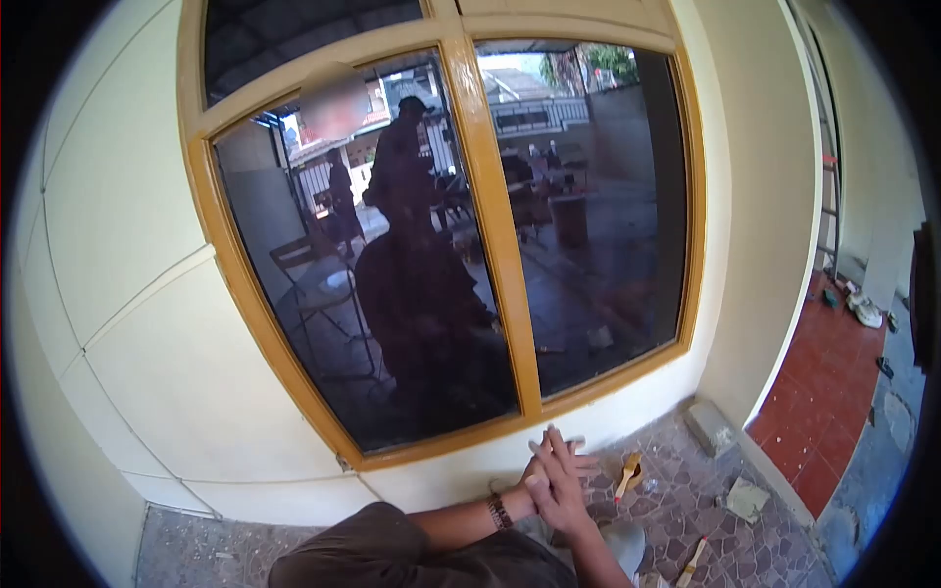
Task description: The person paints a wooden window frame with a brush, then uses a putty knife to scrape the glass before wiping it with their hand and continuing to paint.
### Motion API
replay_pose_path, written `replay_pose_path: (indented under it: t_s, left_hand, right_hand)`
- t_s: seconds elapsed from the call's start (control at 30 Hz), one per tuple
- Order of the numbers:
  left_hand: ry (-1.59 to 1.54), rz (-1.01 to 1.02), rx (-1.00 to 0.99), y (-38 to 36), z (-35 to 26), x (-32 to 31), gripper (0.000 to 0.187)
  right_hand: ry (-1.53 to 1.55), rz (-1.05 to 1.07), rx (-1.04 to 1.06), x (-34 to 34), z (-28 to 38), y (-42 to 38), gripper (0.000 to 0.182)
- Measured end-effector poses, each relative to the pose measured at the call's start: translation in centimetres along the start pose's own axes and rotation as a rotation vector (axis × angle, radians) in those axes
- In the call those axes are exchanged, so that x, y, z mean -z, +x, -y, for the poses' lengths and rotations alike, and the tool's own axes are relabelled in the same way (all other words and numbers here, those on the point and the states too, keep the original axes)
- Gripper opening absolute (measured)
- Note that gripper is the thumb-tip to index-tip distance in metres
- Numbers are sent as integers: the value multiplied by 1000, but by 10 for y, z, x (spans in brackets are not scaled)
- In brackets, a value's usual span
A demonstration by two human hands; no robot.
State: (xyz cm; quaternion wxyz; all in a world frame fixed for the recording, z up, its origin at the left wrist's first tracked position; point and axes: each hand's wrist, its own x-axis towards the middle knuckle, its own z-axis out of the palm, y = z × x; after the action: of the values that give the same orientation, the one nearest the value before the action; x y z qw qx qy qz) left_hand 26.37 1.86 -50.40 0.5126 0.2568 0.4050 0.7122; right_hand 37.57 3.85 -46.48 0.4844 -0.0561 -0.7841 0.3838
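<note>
In the head view, my left hand (521,498) comes in from the left, with a dark beaded-looking band (500,512) on its wrist. My right hand (563,498) lies across it from the lower right. The two hands touch, their fingers crossing each other, stretched and spread apart. No object shows in either one. Closest to them on the floor is a paintbrush (627,476) with a yellow handle, beside or resting on a small yellowish container. A second yellow-handled brush (693,562) lies lower down.
Ahead is a window with a yellow-brown frame (505,245) and dark reflecting glass, set in a cream wall (127,323). A concrete block (710,428) stands by the wall corner. A pale flat piece (748,500) lies on the stone-patterned floor. Shoes (865,311) sit near red tiles (818,392).
</note>
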Motion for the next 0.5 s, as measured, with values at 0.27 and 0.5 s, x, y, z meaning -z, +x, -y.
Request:
replay_pose_path:
  t_s: [0.27,0.5]
  left_hand:
    - [248,513,210,-81,-63,-25,64]
    - [767,81,-16,-68,-84,90,45]
  right_hand:
    - [-366,-341,-825,57,-114,-124,30]
    - [-537,-373,-1080,124,-213,-231,32]
